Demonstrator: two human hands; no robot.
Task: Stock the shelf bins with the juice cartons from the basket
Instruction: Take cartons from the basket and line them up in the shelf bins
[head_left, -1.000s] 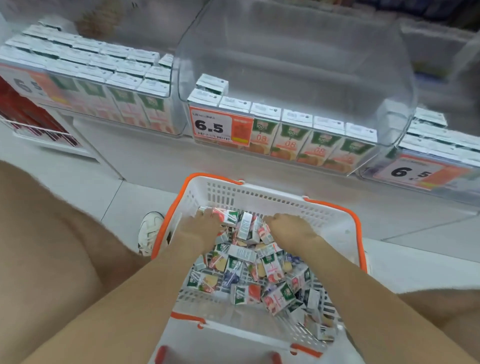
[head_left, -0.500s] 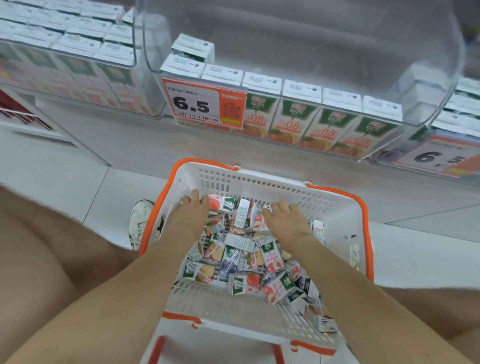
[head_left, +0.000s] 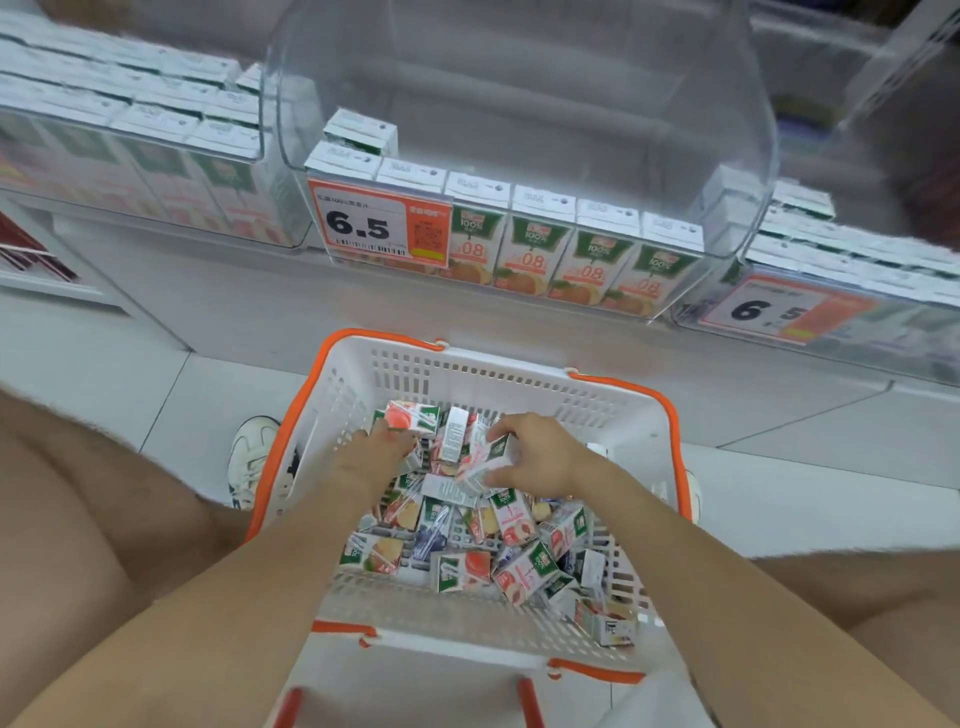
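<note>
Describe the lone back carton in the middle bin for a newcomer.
Find the clear middle bin above the orange-rimmed basket. One row of cartons lines its front. The lone carton stands behind that row's left end, the only second-row one.

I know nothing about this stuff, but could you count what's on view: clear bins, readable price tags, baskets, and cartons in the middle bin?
Clear bins: 3
Readable price tags: 2
Basket: 1
Cartons in the middle bin: 7
Total: 13
</note>
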